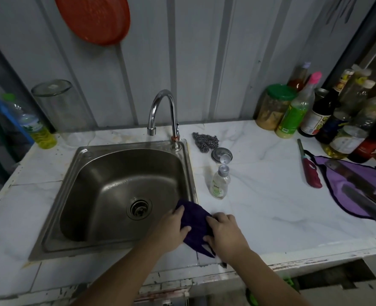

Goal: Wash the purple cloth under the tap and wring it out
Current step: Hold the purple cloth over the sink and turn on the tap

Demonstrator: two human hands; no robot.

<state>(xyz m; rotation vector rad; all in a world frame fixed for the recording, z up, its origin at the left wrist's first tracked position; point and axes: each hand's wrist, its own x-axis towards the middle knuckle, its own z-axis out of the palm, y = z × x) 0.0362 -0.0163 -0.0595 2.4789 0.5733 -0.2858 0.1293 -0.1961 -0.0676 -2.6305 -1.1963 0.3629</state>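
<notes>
A dark purple cloth (pixel 195 224) lies bunched over the front right rim of the steel sink (pixel 76 221), partly on the white counter. My left hand (pixel 171 228) grips its left side over the sink edge. My right hand (pixel 225 234) grips its right side on the counter. The chrome tap (pixel 162 107) arches over the back of the sink; no water is visibly running. The basin looks wet, with a drain strainer (pixel 139 209) near its middle.
A small open soap bottle (pixel 219 183), a round lid (pixel 221 153) and a steel scourer (pixel 205 140) stand right of the sink. Further right lie a red lighter (pixel 310 171), a light purple cloth (pixel 346 186) and several bottles and jars (pixel 315 111). A glass jar (pixel 63 111) stands back left.
</notes>
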